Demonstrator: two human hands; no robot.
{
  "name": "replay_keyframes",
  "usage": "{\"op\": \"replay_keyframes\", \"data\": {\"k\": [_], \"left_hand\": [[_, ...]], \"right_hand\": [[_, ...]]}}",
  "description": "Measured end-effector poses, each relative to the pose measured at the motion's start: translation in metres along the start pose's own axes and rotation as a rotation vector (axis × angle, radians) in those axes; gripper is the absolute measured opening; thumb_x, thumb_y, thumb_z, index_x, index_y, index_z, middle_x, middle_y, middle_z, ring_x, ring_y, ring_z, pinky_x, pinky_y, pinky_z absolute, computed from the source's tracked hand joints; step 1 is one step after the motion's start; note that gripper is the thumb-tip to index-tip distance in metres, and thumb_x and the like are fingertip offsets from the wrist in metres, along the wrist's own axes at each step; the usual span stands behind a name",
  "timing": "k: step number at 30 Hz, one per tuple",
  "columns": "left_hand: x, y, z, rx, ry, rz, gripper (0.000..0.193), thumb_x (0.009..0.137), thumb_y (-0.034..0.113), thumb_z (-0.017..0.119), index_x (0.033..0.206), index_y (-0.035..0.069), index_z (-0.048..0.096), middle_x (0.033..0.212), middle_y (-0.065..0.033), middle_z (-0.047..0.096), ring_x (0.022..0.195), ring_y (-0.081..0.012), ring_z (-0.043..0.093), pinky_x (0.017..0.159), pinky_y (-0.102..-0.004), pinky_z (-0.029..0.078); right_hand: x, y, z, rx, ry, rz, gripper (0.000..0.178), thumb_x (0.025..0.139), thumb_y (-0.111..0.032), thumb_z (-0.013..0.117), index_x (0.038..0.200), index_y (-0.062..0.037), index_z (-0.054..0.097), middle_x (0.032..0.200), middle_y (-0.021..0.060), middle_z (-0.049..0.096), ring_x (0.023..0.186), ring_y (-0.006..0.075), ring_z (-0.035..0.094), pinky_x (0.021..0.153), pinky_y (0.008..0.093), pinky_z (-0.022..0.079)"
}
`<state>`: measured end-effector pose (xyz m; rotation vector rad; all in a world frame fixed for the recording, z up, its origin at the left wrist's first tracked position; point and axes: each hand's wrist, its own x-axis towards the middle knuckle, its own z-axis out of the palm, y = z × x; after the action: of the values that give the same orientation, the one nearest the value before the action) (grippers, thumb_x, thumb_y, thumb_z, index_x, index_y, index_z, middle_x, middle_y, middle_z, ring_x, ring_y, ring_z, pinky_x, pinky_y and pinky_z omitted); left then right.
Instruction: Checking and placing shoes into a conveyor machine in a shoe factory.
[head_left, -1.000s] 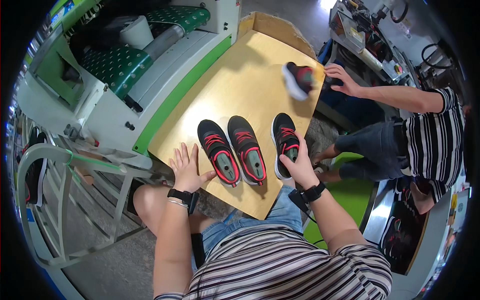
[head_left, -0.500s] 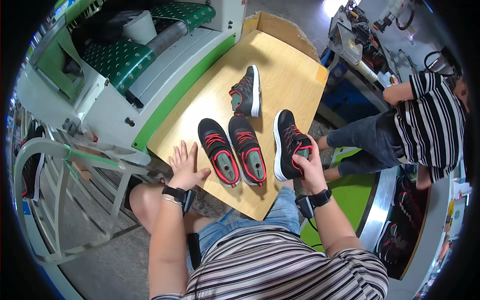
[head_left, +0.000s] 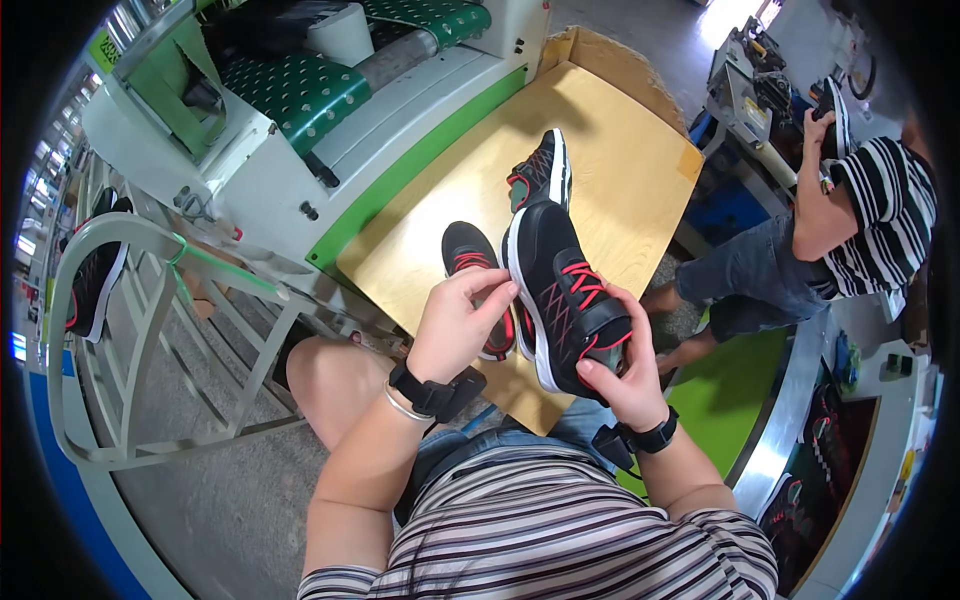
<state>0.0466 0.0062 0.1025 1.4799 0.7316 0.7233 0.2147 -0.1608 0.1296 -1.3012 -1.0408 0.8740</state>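
Note:
Above the near part of the wooden tabletop (head_left: pixel 620 150), a black sneaker (head_left: pixel 548 240) with red laces and a white sole is tilted toward me. My right hand (head_left: pixel 630 375) grips it by the heel, thumb at the collar. My left hand (head_left: pixel 460 320) is closed in a pinch beside the white sole; whatever its fingertips hold, if anything, is too small to name. Behind that hand a second black sneaker (head_left: pixel 465 243) rests on the table, partly covered. Farther off, another sneaker (head_left: pixel 540 172) lies on its side.
A machine with a green studded belt (head_left: pixel 300 105) borders the table's left side. Cardboard (head_left: pixel 615 55) edges the far end. At left stands a metal rack (head_left: pixel 130 350) with shoes. A co-worker (head_left: pixel 880 220) on the right holds up a shoe. Several shoes sit in a bin at lower right.
My right hand has lifted the sneaker and brought it left, over the other shoes. My left hand has moved from spread fingers to a pinch beside it. The co-worker has raised a shoe.

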Motion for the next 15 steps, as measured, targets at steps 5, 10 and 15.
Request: {"op": "replay_keyframes", "data": {"k": [5,10,15], "left_hand": [[-0.006,-0.003,-0.006,-0.056,-0.004,-0.051,0.019,0.097,0.010,0.065,0.105,-0.005,0.070,0.093,-0.0050,0.071,0.083,-0.0111,0.065,0.079,-0.0253,0.052],[-0.010,0.003,-0.009,0.142,0.029,0.010,0.012,0.091,0.005,0.062,0.092,-0.006,0.069,0.084,-0.0064,0.069,0.077,-0.0107,0.064,0.073,-0.0258,0.051],[-0.009,0.000,-0.008,0.296,0.037,0.075,0.010,0.084,0.004,0.062,0.085,-0.005,0.066,0.076,-0.0079,0.063,0.069,-0.0130,0.060,0.067,-0.0275,0.049]], "right_hand": [[0.002,0.006,0.003,-0.150,-0.055,-0.120,0.079,0.080,-0.001,0.070,0.149,-0.0047,0.032,0.159,0.0243,0.028,0.146,0.0337,0.033,0.119,0.0419,0.026],[0.000,0.000,0.004,-0.285,-0.096,-0.146,0.077,0.077,0.002,0.069,0.147,-0.0059,0.036,0.158,0.0259,0.029,0.146,0.0361,0.033,0.118,0.0426,0.027],[-0.001,-0.006,0.007,-0.389,-0.123,-0.149,0.078,0.076,0.003,0.069,0.146,-0.0059,0.038,0.157,0.0256,0.030,0.145,0.0359,0.035,0.117,0.0425,0.029]]}}
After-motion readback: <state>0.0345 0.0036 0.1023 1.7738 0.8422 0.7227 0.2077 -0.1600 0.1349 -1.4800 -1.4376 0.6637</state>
